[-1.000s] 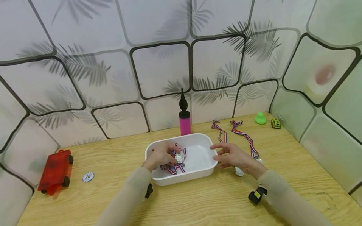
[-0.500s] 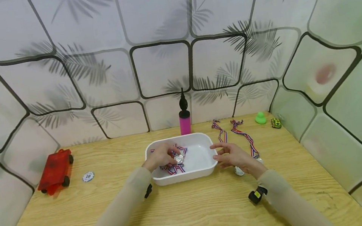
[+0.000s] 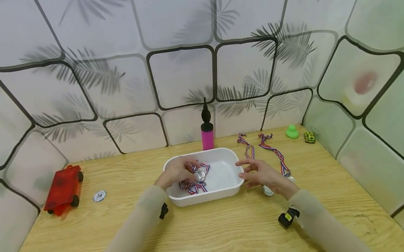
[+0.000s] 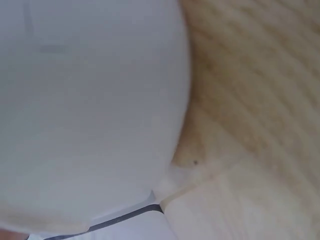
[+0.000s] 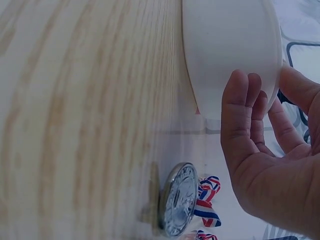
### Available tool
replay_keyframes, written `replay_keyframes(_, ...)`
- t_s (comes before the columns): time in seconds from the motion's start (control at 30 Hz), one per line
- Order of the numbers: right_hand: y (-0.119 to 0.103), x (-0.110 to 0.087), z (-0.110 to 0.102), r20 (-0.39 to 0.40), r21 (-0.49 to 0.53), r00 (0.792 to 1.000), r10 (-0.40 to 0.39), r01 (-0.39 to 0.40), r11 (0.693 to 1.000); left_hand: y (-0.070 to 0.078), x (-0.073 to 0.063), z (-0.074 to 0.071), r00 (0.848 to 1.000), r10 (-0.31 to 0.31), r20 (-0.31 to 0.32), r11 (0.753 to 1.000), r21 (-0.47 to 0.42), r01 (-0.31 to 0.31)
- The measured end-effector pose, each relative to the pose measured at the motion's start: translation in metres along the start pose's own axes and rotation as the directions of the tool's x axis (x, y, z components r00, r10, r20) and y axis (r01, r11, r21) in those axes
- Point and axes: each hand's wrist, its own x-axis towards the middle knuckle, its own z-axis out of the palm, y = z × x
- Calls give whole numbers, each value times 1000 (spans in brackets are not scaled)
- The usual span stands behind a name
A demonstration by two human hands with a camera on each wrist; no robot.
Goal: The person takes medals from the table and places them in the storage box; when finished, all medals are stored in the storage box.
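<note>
A white plastic basin (image 3: 227, 191) stands mid-table with silver medals on red, white and blue ribbons (image 3: 197, 188) bunched in its left half. My left hand (image 3: 176, 173) reaches over the left rim, fingers curled at the edge of a silver medal (image 3: 200, 176); its palm hides part of the ribbons. In the left wrist view only the basin's outer wall (image 4: 100, 115) and the table show. My right hand (image 5: 270, 155) rests at the basin's right end, its fingers loosely bent along the outer wall and thumb at the rim. Below it a silver medal (image 5: 180, 201) stands on edge in that view.
Two ribbons (image 3: 275, 153) with medals lie right of the basin. A pink and black balloon pump (image 3: 207, 137) stands behind. A green duck (image 3: 292, 132) and yellow toy car (image 3: 309, 137) sit back right; a red toy car (image 3: 64, 189) and poker chip (image 3: 99, 195) lie left.
My left hand has drawn back slightly to the left over the basin, and the medal at its fingertips has tilted a little. The right hand has stayed at the basin's end.
</note>
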Motion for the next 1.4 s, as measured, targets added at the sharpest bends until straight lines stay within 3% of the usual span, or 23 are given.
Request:
replay_keyframes(0.4,2,0,1,9,-15,1000,-4,4,1000,-1,-8,-17,986,141,89,982,-136,-128)
replay_keyframes(0.57,3,1,1,11,-25,1000,-17,17,1000,-2,-17,-26,982,175,69,975,-149,-163)
replay_keyframes(0.83,8,3,-5,39,-53,997,-71,73,996,-9,-39,-39,991,126,-55,959,-248,-135)
replay_keyframes(1.17,17,-5,-29,69,-67,986,-152,156,985,-28,-67,-45,982,70,-176,945,-305,-122)
replay_keyframes(1.4,20,-13,-56,90,-180,980,-176,189,965,-37,-82,-40,969,-11,-248,943,-323,-72)
